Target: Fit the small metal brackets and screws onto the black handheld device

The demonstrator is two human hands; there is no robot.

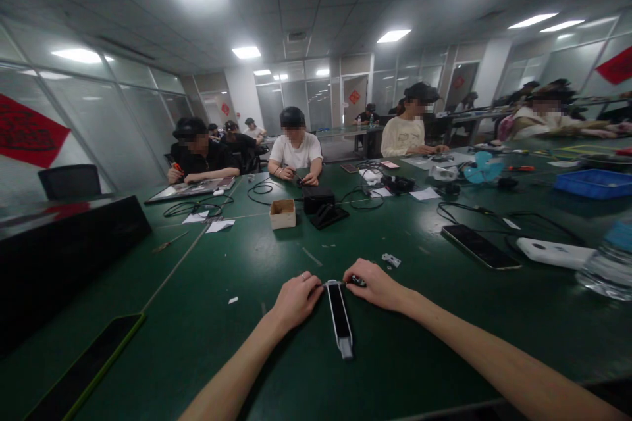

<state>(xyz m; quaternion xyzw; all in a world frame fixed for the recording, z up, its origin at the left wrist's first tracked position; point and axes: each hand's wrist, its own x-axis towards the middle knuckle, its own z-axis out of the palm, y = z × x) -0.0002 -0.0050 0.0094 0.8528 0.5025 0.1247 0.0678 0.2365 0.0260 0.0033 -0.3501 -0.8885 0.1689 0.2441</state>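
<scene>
A long, slim device (339, 316) with a white frame and a black face lies on the green table, its near end grey. My left hand (295, 297) is closed, its thumb and fingertips pinched together beside the device's far left corner; what they pinch is too small to name. Across from it, my right hand (378, 284) is curled at the far right corner, closed around a small dark part (357, 281) that shows under the fingers. Just beyond the right hand lies a small white plate-like piece (391, 260) with tiny bits around it.
A small cardboard box (282, 216) and a black box (318, 199) stand ahead. To the right are a smartphone (478, 247), a white power bank-like block (555, 253), a water bottle (609, 266) and a blue tray (595, 183). Several people sit across the table (197, 342).
</scene>
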